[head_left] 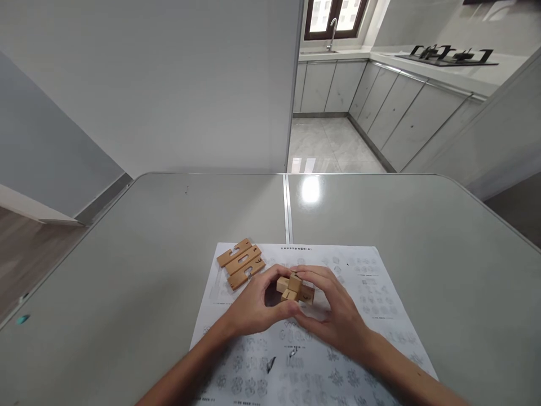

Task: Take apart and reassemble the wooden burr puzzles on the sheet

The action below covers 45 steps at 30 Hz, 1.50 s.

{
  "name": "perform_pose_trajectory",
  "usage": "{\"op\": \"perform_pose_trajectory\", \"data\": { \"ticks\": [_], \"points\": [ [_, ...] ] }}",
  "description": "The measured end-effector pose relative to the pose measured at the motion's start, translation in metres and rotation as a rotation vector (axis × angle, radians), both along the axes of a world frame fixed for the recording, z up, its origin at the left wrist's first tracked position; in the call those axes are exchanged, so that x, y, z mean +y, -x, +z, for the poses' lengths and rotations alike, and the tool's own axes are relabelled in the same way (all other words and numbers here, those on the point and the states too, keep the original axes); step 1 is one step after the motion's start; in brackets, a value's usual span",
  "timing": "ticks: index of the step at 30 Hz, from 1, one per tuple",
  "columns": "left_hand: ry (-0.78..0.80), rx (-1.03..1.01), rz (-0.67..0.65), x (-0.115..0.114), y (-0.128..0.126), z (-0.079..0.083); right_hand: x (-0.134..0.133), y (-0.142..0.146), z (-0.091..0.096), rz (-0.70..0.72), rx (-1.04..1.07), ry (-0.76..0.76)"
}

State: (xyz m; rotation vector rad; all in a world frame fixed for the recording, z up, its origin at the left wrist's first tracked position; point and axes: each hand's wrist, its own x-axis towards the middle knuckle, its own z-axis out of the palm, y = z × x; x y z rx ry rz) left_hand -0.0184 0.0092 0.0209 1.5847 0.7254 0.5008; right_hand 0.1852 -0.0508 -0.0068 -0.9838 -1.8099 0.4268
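Both hands meet over a printed instruction sheet [363,282] on a grey table [147,254]. Between them sits a small cluster of interlocked wooden puzzle pieces [295,287]. My left hand [253,307] curls around the cluster's left side, fingers closed on it. My right hand [333,310] pinches it from the right and above. Three more notched wooden bars [240,263] lie side by side on the sheet's upper left corner, apart from both hands.
The table has a centre seam [288,208] and rounded far corners. A grey partition wall [169,84] stands behind it. To the right, an open kitchen shows cabinets [397,113], a sink tap [332,31] and a hob [452,56].
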Motion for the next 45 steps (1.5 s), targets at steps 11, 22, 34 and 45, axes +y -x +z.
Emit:
{"op": "perform_pose_trajectory", "data": {
  "ticks": [11,22,34,45],
  "points": [
    [0.037,-0.048,0.034,-0.002,-0.003,0.0,0.001,0.001,0.003,-0.045,-0.02,-0.076],
    [0.099,-0.09,0.056,0.001,0.002,-0.003,-0.001,0.003,0.004,-0.017,0.007,-0.018],
    [0.113,-0.046,0.133,0.006,0.003,0.002,-0.002,0.002,-0.003,-0.13,0.075,0.067],
    [0.152,-0.07,0.06,0.002,0.002,0.002,-0.002,0.002,0.004,-0.134,0.068,0.028]
  ]
}}
